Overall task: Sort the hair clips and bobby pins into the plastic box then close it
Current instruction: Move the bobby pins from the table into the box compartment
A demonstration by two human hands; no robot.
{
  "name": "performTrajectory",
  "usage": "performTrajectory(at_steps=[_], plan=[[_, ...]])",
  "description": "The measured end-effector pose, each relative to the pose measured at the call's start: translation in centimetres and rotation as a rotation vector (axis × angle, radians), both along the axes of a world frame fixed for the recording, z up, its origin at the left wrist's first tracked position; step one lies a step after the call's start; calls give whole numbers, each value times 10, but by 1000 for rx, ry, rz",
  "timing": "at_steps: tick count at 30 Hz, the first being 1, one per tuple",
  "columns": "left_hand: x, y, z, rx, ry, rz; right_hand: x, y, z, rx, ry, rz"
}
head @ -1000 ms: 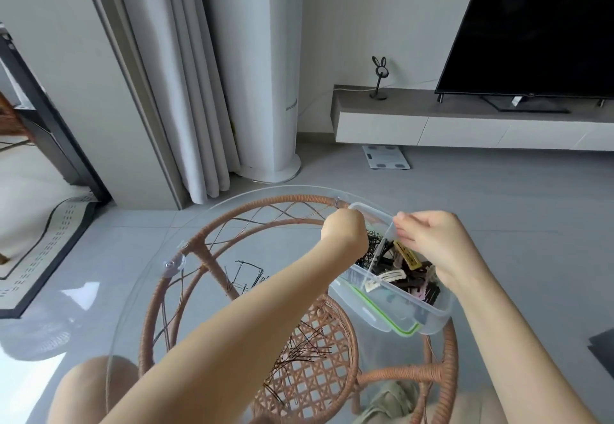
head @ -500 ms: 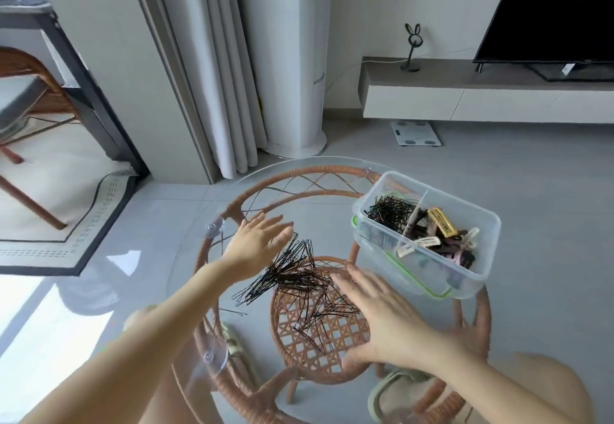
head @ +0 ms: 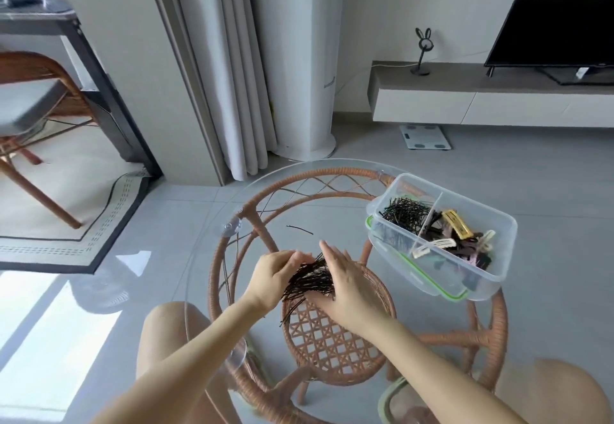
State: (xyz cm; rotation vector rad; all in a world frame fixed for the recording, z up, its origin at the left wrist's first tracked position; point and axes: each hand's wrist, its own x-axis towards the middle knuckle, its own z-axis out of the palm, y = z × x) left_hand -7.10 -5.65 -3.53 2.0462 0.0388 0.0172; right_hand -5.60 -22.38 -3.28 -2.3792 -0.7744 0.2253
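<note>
A bunch of black bobby pins (head: 309, 282) lies on the round glass table top (head: 212, 234), pressed together between my two hands. My left hand (head: 272, 277) curls its fingers around the bunch from the left. My right hand (head: 345, 285) lies flat against it from the right. One stray bobby pin (head: 300, 229) rests alone farther back. The clear plastic box (head: 498, 257) stands open at the table's right on its green-rimmed lid (head: 428, 282). Its divider has bobby pins (head: 403, 214) in the left compartment and hair clips (head: 455, 236) in the right.
The glass top sits on a rattan frame (head: 262, 234) with a woven lower shelf (head: 332, 340). My knees show under the near edge. A curtain (head: 229, 74), a TV bench (head: 481, 98), a floor scale (head: 425, 137) and a chair (head: 30, 108) at the left stand beyond.
My hands left the box, came down to the scattered bobby pins and swept them into one tight bunch between them. The view tilted down and left.
</note>
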Motion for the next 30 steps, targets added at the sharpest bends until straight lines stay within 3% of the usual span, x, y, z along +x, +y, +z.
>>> performTrajectory(at_steps=[3, 5, 8, 12, 17, 22, 25, 27, 30], plan=[[1, 1, 0, -191, -59, 134, 2, 1, 12, 243, 232, -121], [1, 6, 3, -216, -107, 223, 11, 6, 24, 377, 325, -225], [-7, 13, 7, -146, -125, 348, 39, 22, 27, 274, 305, -289], [-24, 4, 2, 117, -72, 519, 61, 43, 15, 12, 227, -170], [-23, -19, -5, 273, -41, 520, 53, 25, 1, 49, 247, 23], [-9, -40, 7, 60, -43, 466, 29, -5, 8, 192, 382, 121], [-11, -37, 17, -70, -27, 437, 23, -23, 19, 247, 358, 0], [-15, -24, 22, 115, 1, 387, 17, -36, 29, 87, 214, -65], [-23, 0, 30, 580, 154, 111, 7, -44, 37, -394, -19, 41]])
